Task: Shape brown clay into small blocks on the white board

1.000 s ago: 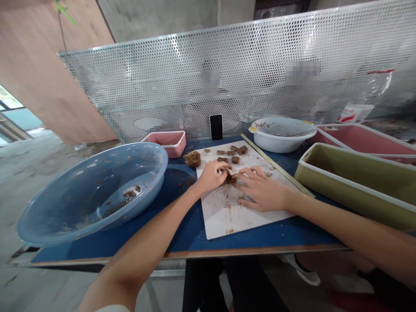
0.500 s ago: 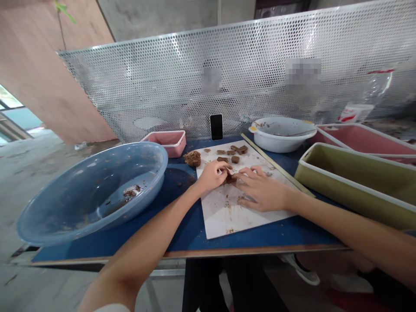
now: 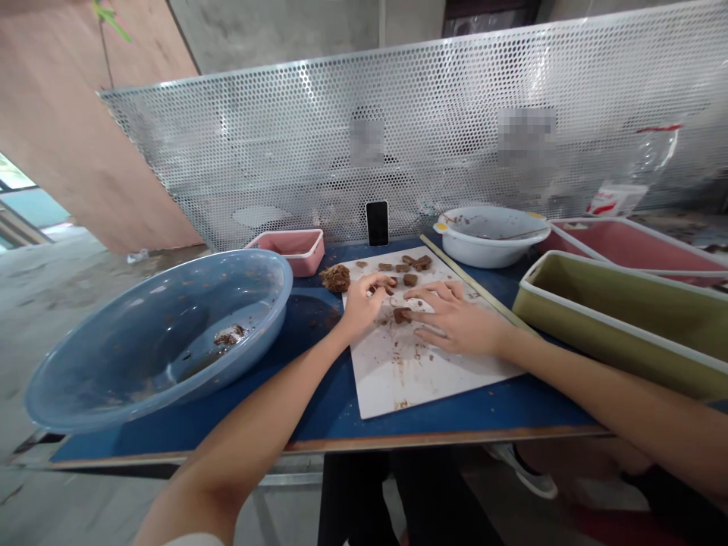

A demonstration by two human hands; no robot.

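Observation:
A small block of brown clay (image 3: 401,315) lies on the white board (image 3: 392,390), with the index fingertip of my right hand (image 3: 463,322) against it. The other fingers of that hand are spread over the board. My left hand (image 3: 364,303) is just behind and to the left of the block. Its thumb and fingers are curved round another brown clay piece, which they mostly hide. Several short clay pieces (image 3: 410,280) sit behind my hands near the board's far edge. A rough clay lump (image 3: 335,278) rests at the board's left corner.
A large blue basin (image 3: 159,334) with wet residue stands on the left. Behind are a pink tub (image 3: 307,262), a phone (image 3: 378,224) and a white basin (image 3: 483,254). A thin strip (image 3: 472,280) borders the board. An olive planter (image 3: 591,311) and a pink planter (image 3: 642,235) fill the right.
My left hand has moved off the middle clay block, back and slightly left to a piece behind it. My right hand stays by the block, which now shows more clearly.

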